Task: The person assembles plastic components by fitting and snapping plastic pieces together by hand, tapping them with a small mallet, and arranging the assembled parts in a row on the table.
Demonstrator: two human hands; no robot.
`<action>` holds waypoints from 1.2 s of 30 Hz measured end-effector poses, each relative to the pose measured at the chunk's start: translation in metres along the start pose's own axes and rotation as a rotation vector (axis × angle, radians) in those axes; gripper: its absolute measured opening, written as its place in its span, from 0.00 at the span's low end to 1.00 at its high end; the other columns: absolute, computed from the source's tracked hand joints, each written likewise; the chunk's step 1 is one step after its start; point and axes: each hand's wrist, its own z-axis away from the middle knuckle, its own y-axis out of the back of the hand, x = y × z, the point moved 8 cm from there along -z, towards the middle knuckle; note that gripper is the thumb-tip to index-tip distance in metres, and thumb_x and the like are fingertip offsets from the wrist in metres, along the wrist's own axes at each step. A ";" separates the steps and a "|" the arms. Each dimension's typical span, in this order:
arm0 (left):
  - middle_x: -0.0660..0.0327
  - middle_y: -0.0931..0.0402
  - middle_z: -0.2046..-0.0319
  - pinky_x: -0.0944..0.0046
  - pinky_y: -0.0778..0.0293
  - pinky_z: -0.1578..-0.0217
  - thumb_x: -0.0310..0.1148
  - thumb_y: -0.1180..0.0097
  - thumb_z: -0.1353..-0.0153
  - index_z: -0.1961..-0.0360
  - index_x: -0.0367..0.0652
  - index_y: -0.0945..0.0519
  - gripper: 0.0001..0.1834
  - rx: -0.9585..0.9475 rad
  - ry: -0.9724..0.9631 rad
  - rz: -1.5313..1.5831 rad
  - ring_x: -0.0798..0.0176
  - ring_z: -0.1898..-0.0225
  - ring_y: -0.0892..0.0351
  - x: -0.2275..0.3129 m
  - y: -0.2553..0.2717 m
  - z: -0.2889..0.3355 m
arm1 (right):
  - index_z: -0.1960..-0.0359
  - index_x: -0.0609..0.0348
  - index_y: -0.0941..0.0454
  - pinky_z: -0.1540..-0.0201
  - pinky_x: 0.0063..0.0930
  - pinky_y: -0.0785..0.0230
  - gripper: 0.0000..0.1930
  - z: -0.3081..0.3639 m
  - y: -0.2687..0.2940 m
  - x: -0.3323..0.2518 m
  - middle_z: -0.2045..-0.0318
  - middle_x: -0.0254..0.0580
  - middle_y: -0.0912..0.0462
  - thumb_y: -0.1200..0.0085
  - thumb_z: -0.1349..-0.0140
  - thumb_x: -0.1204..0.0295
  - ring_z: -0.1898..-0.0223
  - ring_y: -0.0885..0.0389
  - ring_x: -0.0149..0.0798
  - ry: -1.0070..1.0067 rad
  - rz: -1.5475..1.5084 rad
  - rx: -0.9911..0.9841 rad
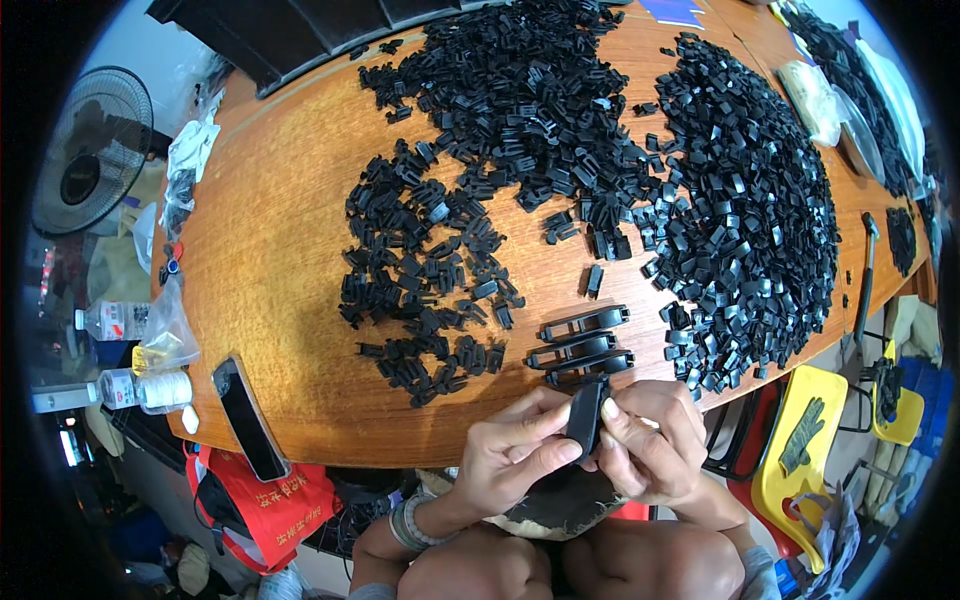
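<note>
At the table's front edge, my left hand (522, 440) pinches a long, glossy black plastic piece (584, 415) between thumb and fingers. My right hand (652, 440) is closed on the same piece from the other side, its thumb against the upper part. Whether a smaller part is also between the right fingers is hidden. Just beyond my hands, several long, bowed black plastic pieces (583, 340) lie in a stack of rows. A single small black clip (594, 282) sits a little farther off.
Small black plastic clips (520, 100) are heaped at the far middle, with a looser spread (420, 270) on the left. Shiny black pieces (750, 220) form a big pile on the right. A phone (248, 420) lies front left; a hammer-like tool (867, 275) lies at right.
</note>
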 end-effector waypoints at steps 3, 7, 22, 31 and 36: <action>0.49 0.32 0.50 0.65 0.22 0.58 0.18 0.52 0.36 0.43 0.28 0.30 0.19 0.018 0.132 0.164 0.61 0.59 0.23 -0.011 0.002 0.003 | 0.55 0.60 0.20 0.64 0.31 0.31 0.21 0.003 0.001 0.009 0.59 0.46 0.21 0.38 0.56 0.78 0.64 0.23 0.43 -0.024 -0.022 -0.030; 0.50 0.33 0.48 0.65 0.23 0.58 0.20 0.52 0.36 0.43 0.27 0.30 0.19 -0.118 0.386 0.314 0.62 0.60 0.22 -0.010 -0.002 0.011 | 0.53 0.55 0.20 0.61 0.32 0.34 0.25 0.012 0.004 0.010 0.56 0.44 0.23 0.37 0.59 0.74 0.61 0.25 0.41 0.053 0.068 -0.164; 0.53 0.25 0.56 0.57 0.28 0.60 0.30 0.35 0.49 0.58 0.40 0.19 0.15 -0.108 -0.572 -1.494 0.53 0.57 0.26 0.012 -0.018 0.015 | 0.64 0.62 0.23 0.65 0.36 0.39 0.13 0.011 -0.002 0.038 0.67 0.41 0.25 0.36 0.51 0.73 0.65 0.27 0.43 -0.127 0.160 -0.322; 0.50 0.24 0.54 0.54 0.26 0.54 0.32 0.36 0.48 0.62 0.39 0.19 0.13 -0.165 -0.590 -1.521 0.52 0.50 0.27 0.008 -0.024 0.006 | 0.61 0.63 0.19 0.58 0.34 0.35 0.16 -0.063 -0.011 0.091 0.66 0.44 0.27 0.49 0.53 0.87 0.63 0.30 0.45 -0.150 0.369 -0.342; 0.50 0.24 0.54 0.55 0.26 0.55 0.33 0.36 0.47 0.61 0.39 0.20 0.14 -0.173 -0.585 -1.529 0.52 0.49 0.28 0.007 -0.023 0.006 | 0.63 0.62 0.18 0.58 0.34 0.38 0.14 -0.061 -0.011 0.093 0.67 0.42 0.27 0.45 0.55 0.82 0.62 0.31 0.43 -0.131 0.541 -0.309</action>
